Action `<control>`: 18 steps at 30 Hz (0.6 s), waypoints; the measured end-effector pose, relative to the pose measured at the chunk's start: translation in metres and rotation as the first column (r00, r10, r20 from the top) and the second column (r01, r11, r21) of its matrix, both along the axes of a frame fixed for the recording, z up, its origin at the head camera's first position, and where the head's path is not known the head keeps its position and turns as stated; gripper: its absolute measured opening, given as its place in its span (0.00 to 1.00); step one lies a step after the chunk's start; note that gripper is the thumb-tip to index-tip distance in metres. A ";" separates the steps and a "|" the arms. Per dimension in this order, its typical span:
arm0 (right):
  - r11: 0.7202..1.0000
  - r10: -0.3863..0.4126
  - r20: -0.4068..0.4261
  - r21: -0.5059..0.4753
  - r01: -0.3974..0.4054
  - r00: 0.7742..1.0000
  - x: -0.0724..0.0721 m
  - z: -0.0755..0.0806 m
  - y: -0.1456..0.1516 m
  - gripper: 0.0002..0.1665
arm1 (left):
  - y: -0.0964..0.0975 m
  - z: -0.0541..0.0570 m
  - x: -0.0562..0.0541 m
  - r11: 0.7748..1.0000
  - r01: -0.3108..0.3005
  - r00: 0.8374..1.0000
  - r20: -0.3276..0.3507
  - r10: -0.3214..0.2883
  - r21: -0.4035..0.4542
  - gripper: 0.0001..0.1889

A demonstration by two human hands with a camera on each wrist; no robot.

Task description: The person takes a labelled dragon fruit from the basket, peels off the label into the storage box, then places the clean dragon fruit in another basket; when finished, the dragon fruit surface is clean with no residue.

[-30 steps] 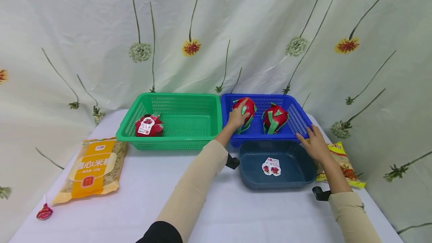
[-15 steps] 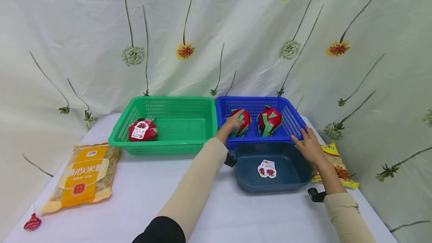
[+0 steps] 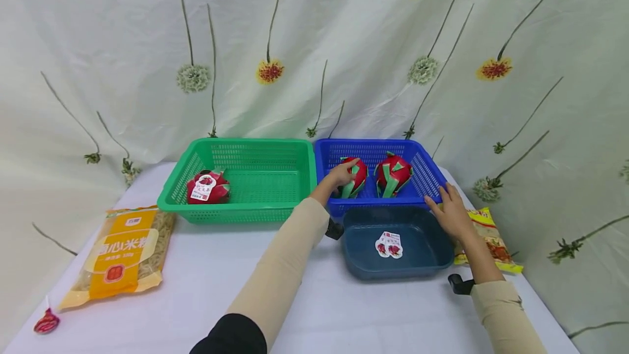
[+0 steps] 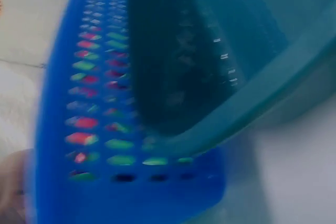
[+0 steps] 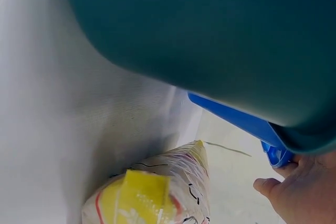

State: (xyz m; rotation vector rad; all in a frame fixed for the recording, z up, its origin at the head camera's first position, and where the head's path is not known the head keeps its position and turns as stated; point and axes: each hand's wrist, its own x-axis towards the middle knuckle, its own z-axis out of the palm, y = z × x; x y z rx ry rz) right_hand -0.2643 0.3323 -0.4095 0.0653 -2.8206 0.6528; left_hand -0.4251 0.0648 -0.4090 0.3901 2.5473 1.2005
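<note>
A red dragon fruit (image 3: 361, 178) with green scales sits at the left of the blue basket (image 3: 388, 201). My left hand (image 3: 339, 175) lies over its left side, a finger stretched across it. Beside it in the basket is a second dragon fruit (image 3: 393, 173). My right hand (image 3: 453, 213) touches the basket's front right corner with spread fingers. In the right wrist view that hand (image 5: 304, 190) shows the thumb apart from the rim. A labelled dragon fruit (image 3: 208, 187) sits in the green basket (image 3: 245, 213). The left wrist view is blurred and shows little of the hand.
In front of the blue basket stands a dark blue-grey tub (image 3: 358, 267) with dragon-fruit stickers (image 3: 389, 245) inside. A yellow snack bag (image 3: 491, 239) lies right of it. On the left lie an orange noodle bag (image 3: 120, 255) and a red wrapped lollipop (image 3: 46, 321).
My left hand has lowered the left dragon fruit into the blue basket and loosened its fingers. The fruit has since shifted slightly right. My right hand stays at the basket corner.
</note>
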 end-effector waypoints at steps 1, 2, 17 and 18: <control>1.000 -0.001 -0.003 -0.004 0.001 1.000 0.000 0.000 0.000 0.47 | 0.002 -0.008 -0.008 1.000 -0.010 0.998 -0.058 0.009 -0.020 0.29; 1.000 -0.001 -0.006 -0.006 0.001 1.000 0.000 0.000 0.001 0.47 | 0.007 -0.016 -0.017 0.998 -0.036 0.993 -0.116 0.029 -0.054 0.29; 1.000 -0.019 -0.009 -0.004 0.019 1.000 -0.002 -0.001 -0.001 0.47 | 0.011 -0.008 -0.015 0.989 -0.034 0.988 -0.153 0.012 -0.147 0.30; 1.000 -0.022 -0.004 -0.003 0.022 1.000 -0.001 -0.002 0.000 0.46 | 0.013 -0.019 -0.027 0.990 -0.017 0.990 -0.141 -0.003 -0.143 0.31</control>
